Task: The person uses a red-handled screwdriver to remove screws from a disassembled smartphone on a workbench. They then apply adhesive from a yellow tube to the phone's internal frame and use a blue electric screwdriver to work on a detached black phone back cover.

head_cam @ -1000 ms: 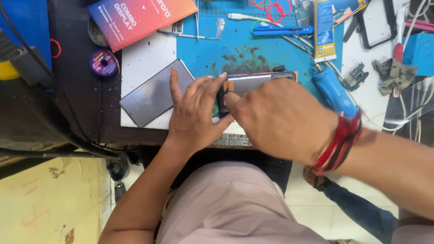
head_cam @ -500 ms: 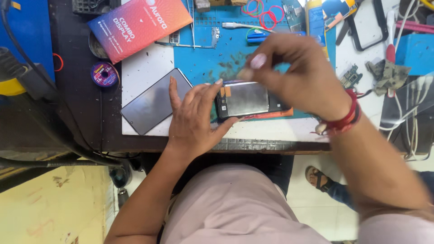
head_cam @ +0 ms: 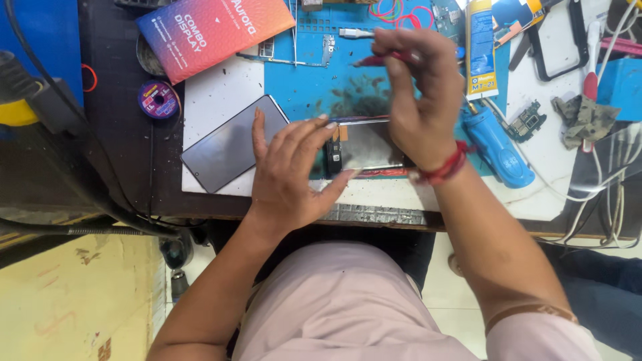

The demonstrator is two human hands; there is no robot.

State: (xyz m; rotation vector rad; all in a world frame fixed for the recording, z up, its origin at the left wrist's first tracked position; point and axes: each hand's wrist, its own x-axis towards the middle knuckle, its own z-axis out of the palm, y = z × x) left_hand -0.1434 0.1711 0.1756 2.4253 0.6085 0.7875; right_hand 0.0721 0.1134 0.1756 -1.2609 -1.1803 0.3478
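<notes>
Left hand (head_cam: 291,174) is lying flat at frame centre, fingers spread wide, thumb and fingertips pressing the left end of the opened phone (head_cam: 366,146) on the blue mat (head_cam: 301,87). Right hand (head_cam: 418,93) is hovering above the phone's right end, upper centre, pinching a thin red tool (head_cam: 374,60) btwn thumb & forefinger. I'm seeing a dark glass screen panel (head_cam: 224,147) lying just left of the left hand, an orange-blue box (head_cam: 214,30) upper left, a blue screwdriver (head_cam: 498,150) to the right.

Glossy glass panel (head_cam: 231,144); stained blue rubbery mat (head_cam: 314,87); shiny cardboard box (head_cam: 214,33).
</notes>
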